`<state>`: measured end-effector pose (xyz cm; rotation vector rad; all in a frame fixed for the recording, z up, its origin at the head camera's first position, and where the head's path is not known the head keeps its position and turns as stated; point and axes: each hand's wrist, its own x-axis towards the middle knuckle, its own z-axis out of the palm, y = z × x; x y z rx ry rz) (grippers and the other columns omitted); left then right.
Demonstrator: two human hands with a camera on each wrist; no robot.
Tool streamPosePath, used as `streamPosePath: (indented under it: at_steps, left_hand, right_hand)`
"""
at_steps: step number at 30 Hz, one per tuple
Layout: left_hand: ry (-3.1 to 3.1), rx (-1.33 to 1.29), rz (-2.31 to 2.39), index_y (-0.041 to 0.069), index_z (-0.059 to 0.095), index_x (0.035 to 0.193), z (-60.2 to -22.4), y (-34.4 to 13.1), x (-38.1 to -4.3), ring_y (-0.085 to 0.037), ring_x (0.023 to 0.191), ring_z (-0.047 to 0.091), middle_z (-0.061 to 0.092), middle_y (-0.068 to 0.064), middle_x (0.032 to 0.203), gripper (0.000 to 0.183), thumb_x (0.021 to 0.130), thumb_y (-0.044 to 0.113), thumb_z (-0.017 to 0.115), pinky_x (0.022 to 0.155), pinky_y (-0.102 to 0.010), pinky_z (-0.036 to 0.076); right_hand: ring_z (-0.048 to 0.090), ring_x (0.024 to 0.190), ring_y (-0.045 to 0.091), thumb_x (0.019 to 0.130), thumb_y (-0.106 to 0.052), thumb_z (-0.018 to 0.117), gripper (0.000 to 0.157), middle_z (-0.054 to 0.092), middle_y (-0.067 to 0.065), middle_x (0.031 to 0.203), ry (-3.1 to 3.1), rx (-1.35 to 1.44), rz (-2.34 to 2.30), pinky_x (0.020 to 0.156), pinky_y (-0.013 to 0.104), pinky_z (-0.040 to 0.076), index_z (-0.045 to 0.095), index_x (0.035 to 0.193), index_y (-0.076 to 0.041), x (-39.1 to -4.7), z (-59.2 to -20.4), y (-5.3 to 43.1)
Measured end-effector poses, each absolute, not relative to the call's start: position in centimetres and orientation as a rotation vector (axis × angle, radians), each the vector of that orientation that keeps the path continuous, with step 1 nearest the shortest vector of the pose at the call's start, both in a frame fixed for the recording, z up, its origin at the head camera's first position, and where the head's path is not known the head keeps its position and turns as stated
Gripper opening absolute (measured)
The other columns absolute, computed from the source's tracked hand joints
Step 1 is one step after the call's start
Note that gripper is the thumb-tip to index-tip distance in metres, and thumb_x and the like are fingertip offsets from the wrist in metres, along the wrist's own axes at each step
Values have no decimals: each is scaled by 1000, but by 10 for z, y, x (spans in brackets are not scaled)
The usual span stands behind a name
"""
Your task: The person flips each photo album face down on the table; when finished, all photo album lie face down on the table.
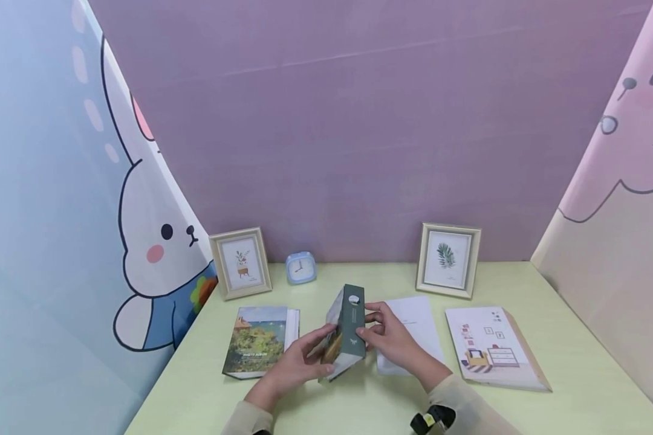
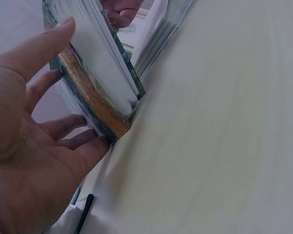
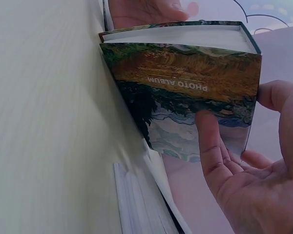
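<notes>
Between both hands a thick photo album (image 1: 354, 326) stands upright on the table, its dark green spine facing up and toward me. My left hand (image 1: 299, 359) holds its left side, the thumb at the page edges and the fingers against the cover, as the left wrist view shows on the album (image 2: 95, 97). From the other side my right hand (image 1: 394, 338) grips it, thumb on the spine and a finger laid along the painted cover (image 3: 185, 102). White page edges show between the covers.
Left of the hands lies another photo album (image 1: 258, 341) with a landscape cover. To the right are a white book (image 1: 413, 329) and an illustrated book (image 1: 492, 350). Behind stand two picture frames (image 1: 241, 263) and a small blue clock (image 1: 301, 267), before a purple wall (image 1: 332, 133).
</notes>
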<state>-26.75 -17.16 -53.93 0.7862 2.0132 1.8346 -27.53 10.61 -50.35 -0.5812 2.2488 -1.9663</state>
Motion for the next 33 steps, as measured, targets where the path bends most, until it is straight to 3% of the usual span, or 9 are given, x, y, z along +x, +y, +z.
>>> streamPosePath:
  at_steps: [4, 10, 17, 33]
  left_hand:
    - [2052, 776, 1822, 12, 40, 161, -539, -171, -268, -41, 157, 16, 23, -15, 172, 79, 93, 6, 79, 124, -57, 23]
    - [2140, 695, 1799, 13, 45, 159, -537, -170, -267, -51, 153, 21, 23, -20, 170, 78, 91, 9, 81, 123, -61, 24]
    - [2345, 713, 1672, 12, 53, 153, -539, -170, -268, -49, 151, 29, 29, -23, 167, 73, 87, 15, 86, 123, -62, 24]
    - [2541, 718, 1472, 17, 61, 146, -536, -171, -273, -46, 145, 40, 37, -18, 164, 69, 84, 28, 89, 117, -65, 33]
  right_hand:
    - [70, 94, 26, 100, -7, 71, 59, 58, 28, 131, 2251, -546, -1989, 77, 55, 63, 40, 148, 5, -275, -501, 107]
    - [70, 89, 25, 96, -6, 75, 59, 58, 26, 132, 2316, -493, -1991, 74, 53, 63, 48, 147, 6, -276, -499, 106]
    - [69, 88, 23, 92, -5, 79, 73, 56, 25, 132, 2396, -439, -1881, 67, 35, 63, 42, 155, 3, -276, -500, 109]
    - [64, 90, 20, 87, -12, 85, 72, 64, 17, 122, 2582, -411, -1617, 63, 31, 57, 52, 148, 5, -275, -503, 113]
